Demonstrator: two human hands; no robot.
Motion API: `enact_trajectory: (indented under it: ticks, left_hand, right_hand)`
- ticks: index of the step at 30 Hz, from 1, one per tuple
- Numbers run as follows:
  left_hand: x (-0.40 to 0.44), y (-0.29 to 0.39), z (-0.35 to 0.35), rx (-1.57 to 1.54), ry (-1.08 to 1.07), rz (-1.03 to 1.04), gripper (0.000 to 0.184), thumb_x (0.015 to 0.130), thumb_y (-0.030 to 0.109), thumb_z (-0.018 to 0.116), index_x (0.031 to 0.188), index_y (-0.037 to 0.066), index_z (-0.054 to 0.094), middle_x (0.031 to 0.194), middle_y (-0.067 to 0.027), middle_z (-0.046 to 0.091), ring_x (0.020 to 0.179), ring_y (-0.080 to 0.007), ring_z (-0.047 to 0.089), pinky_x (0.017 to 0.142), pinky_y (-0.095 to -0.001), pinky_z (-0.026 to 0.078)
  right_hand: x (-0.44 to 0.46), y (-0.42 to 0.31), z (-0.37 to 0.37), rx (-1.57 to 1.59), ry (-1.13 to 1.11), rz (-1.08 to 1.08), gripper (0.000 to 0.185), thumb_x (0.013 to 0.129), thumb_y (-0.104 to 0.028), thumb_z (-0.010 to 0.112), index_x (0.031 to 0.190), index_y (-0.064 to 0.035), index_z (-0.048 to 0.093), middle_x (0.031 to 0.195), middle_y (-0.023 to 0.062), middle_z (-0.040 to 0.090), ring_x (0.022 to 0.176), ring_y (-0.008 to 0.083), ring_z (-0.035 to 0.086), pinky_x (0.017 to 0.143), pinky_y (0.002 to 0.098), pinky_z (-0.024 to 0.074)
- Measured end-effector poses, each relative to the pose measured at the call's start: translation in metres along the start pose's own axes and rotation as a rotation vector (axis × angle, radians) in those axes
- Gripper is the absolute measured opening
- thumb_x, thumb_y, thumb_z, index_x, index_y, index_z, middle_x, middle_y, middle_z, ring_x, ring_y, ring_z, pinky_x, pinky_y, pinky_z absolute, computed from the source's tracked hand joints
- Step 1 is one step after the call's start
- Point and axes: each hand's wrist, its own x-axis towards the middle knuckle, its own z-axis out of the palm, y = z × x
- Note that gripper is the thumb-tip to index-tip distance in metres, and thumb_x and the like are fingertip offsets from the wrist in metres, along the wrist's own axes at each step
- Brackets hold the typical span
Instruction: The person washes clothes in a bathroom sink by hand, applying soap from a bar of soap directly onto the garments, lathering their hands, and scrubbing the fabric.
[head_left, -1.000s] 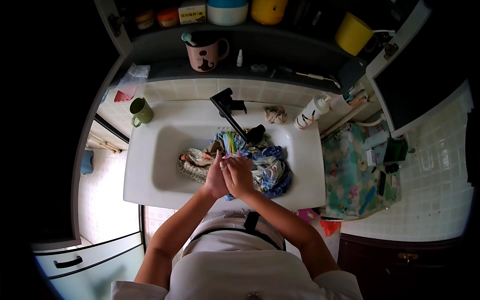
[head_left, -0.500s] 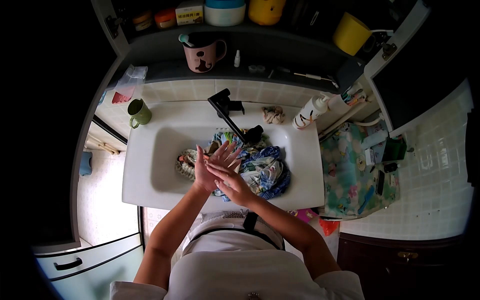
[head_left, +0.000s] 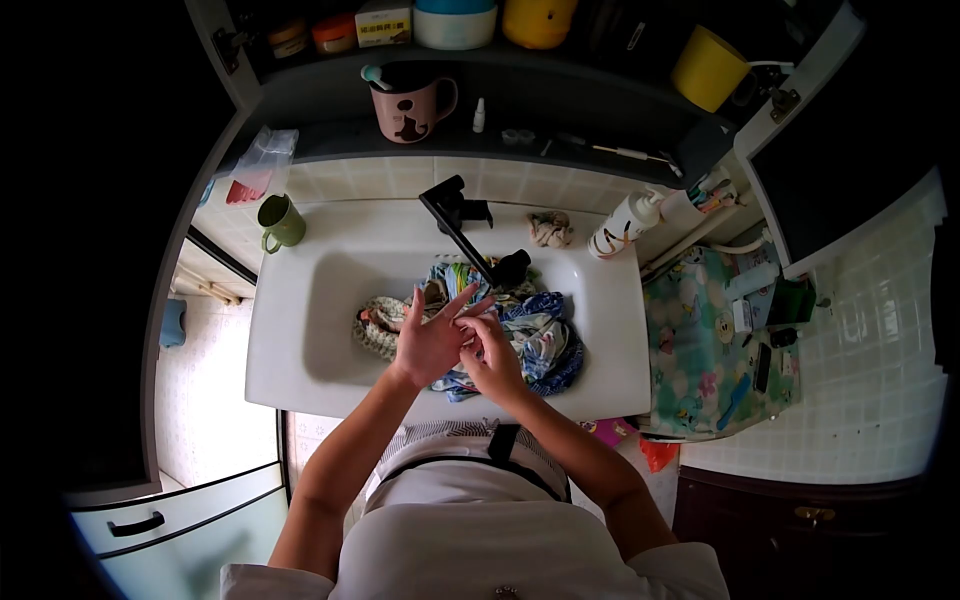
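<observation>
Over the sink, my left hand is open, palm up with its fingers spread. My right hand meets it from the right, its fingers bent round the outer fingers of the left hand. Below both hands a heap of patterned cloth in blue, white and green lies in the white sink. A knitted cream piece lies at the heap's left. The black faucet reaches over the cloth, its spout end just beyond my fingers. No separate object shows between the hands.
On the sink's rim stand a green mug, a crumpled beige cloth and a white pump bottle. An open cabinet shelf above holds a pink mug and a yellow cup. A patterned side table stands right.
My right hand has shifted from lying across the left palm to curling round the left hand's outer fingers. The left hand's fingers have spread wider.
</observation>
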Motion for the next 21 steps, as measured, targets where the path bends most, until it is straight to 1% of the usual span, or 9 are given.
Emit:
enact_trajectory:
  ticks: [2,5,8,10,11,14,17,20,21]
  left_hand:
    - [0.001,-0.001,-0.001,0.038,0.020,-0.009,0.081,0.092,0.070,0.023,0.151,0.014,0.023,0.151,-0.0156,0.032,0.134,-0.0301,0.036,0.111,-0.0456,0.025]
    - [0.002,-0.002,-0.004,0.091,0.062,-0.023,0.081,0.093,0.069,0.025,0.152,0.014,0.022,0.150,-0.0158,0.033,0.133,-0.0295,0.038,0.111,-0.0446,0.028]
    - [0.000,-0.003,-0.002,0.127,0.072,-0.037,0.079,0.094,0.067,0.027,0.152,0.014,0.022,0.149,-0.0152,0.035,0.131,-0.0285,0.040,0.110,-0.0431,0.029]
    - [0.000,-0.005,-0.005,0.185,0.099,-0.037,0.077,0.094,0.065,0.029,0.152,0.014,0.022,0.148,-0.0143,0.037,0.130,-0.0276,0.042,0.110,-0.0420,0.030]
    - [0.000,-0.006,-0.009,0.233,0.090,-0.042,0.076,0.094,0.066,0.028,0.152,0.016,0.022,0.148,-0.0123,0.037,0.128,-0.0262,0.043,0.109,-0.0426,0.031]
    - [0.001,-0.007,-0.017,0.336,0.074,-0.061,0.073,0.095,0.065,0.027,0.152,0.019,0.023,0.148,-0.0077,0.039,0.125,-0.0231,0.045,0.106,-0.0431,0.032]
    - [0.000,-0.006,-0.015,0.366,0.093,-0.087,0.071,0.096,0.064,0.027,0.152,0.020,0.023,0.147,-0.0064,0.041,0.124,-0.0222,0.046,0.105,-0.0421,0.033]
    - [-0.002,-0.006,-0.008,0.416,0.149,-0.108,0.068,0.097,0.062,0.026,0.151,0.020,0.026,0.145,-0.0057,0.042,0.123,-0.0217,0.047,0.104,-0.0414,0.034]
    - [-0.002,-0.008,-0.010,0.432,0.177,-0.108,0.067,0.098,0.061,0.026,0.150,0.020,0.027,0.145,-0.0056,0.043,0.123,-0.0216,0.047,0.104,-0.0409,0.035]
  right_hand:
    - [-0.002,0.003,0.005,0.067,0.007,0.047,0.038,0.077,0.001,0.059,0.114,-0.0027,0.051,0.106,0.0091,0.053,0.088,0.0181,0.059,0.070,0.0292,0.0500]
    - [0.000,0.017,0.006,0.523,-0.095,0.417,0.031,0.080,-0.002,0.062,0.109,-0.0035,0.054,0.097,0.0046,0.055,0.085,0.0123,0.057,0.068,0.0254,0.0469]
    - [0.011,-0.014,-0.006,0.633,-0.090,0.636,0.023,0.084,-0.008,0.066,0.104,-0.0034,0.055,0.088,0.0012,0.055,0.082,0.0087,0.055,0.070,0.0229,0.0443]
    - [0.010,-0.011,-0.001,0.628,-0.036,0.573,0.022,0.086,-0.011,0.067,0.102,-0.0030,0.055,0.086,0.0010,0.056,0.079,0.0088,0.055,0.069,0.0228,0.0446]
    - [0.008,-0.007,0.002,0.625,-0.009,0.541,0.022,0.087,-0.012,0.068,0.101,-0.0028,0.055,0.084,0.0009,0.057,0.077,0.0088,0.055,0.069,0.0227,0.0447]
    - [0.003,0.011,0.007,0.441,-0.025,0.402,0.020,0.088,-0.011,0.066,0.102,-0.0016,0.054,0.088,0.0029,0.059,0.079,0.0094,0.057,0.069,0.0237,0.0460]
    - [0.002,0.018,0.008,0.486,-0.071,0.406,0.020,0.089,-0.008,0.063,0.105,-0.0010,0.052,0.094,0.0058,0.061,0.084,0.0115,0.060,0.071,0.0274,0.0479]
    - [-0.002,0.030,0.012,0.458,-0.058,0.343,0.021,0.092,-0.006,0.058,0.110,-0.0004,0.050,0.097,0.0087,0.061,0.089,0.0154,0.061,0.073,0.0326,0.0487]
    - [-0.005,0.042,0.017,0.400,-0.051,0.309,0.021,0.093,-0.006,0.057,0.111,-0.0002,0.049,0.097,0.0093,0.061,0.089,0.0165,0.062,0.073,0.0337,0.0487]
